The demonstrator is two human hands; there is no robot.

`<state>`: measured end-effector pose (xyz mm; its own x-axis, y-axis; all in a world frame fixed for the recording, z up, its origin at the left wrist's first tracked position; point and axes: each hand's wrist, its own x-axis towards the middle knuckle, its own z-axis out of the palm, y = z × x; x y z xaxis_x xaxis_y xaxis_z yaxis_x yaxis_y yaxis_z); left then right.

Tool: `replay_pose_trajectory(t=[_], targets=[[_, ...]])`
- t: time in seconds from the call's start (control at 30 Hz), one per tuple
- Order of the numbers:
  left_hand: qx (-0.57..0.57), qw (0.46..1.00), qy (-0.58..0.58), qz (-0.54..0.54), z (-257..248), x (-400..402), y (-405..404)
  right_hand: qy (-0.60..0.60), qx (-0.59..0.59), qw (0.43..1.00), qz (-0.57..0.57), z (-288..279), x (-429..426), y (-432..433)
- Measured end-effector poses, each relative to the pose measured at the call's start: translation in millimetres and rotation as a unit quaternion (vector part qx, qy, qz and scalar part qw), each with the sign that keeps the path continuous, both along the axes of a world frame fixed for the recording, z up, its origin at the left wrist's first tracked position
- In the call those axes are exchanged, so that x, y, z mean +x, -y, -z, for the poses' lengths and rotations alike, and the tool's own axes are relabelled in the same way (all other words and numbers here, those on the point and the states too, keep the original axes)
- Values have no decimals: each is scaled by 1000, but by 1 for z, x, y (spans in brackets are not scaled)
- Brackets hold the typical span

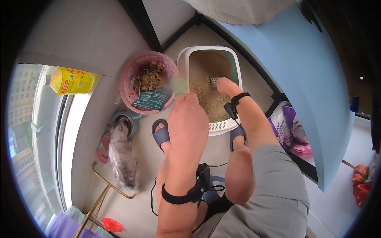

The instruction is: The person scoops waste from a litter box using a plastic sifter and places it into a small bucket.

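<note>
A white-rimmed cat litter box [225, 126] holding tan litter [218, 110] stands before me on the floor. My right hand [227, 87] is closed on a perforated litter scoop [213, 81], whose visible part is down at the litter. Nearer the camera, my left hand [188, 110] is closed on a blurred green object [178, 85] between the box and a pink waste bin [123, 86]; its exact kind cannot be told. The lined bin holds clumped litter [153, 78] and a dark green packet [151, 99].
A grey and white cat [122, 157] has its head at a bowl [134, 128] left of my feet. A gold metal stand [104, 190] and a red plastic scrap [112, 225] lie lower left. A light blue panel [297, 74] borders the right side.
</note>
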<state>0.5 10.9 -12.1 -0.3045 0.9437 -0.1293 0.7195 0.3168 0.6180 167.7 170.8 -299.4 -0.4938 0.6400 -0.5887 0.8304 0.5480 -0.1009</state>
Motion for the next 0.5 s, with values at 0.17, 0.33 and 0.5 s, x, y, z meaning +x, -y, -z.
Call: replay_pose_trajectory(t=[0.17, 0.33, 0.5], targets=[[8, 1000, 25, 15, 7, 11, -10, 114, -43, 989, -83, -37, 43, -22], [10, 1000, 5, 6, -6, 10, -10, -39, 129, 979, 154, 8, 34, -15], [-51, 998, 28, 8, -4, 15, -11, -2, -22, 996, 91, 9, 48, 0]])
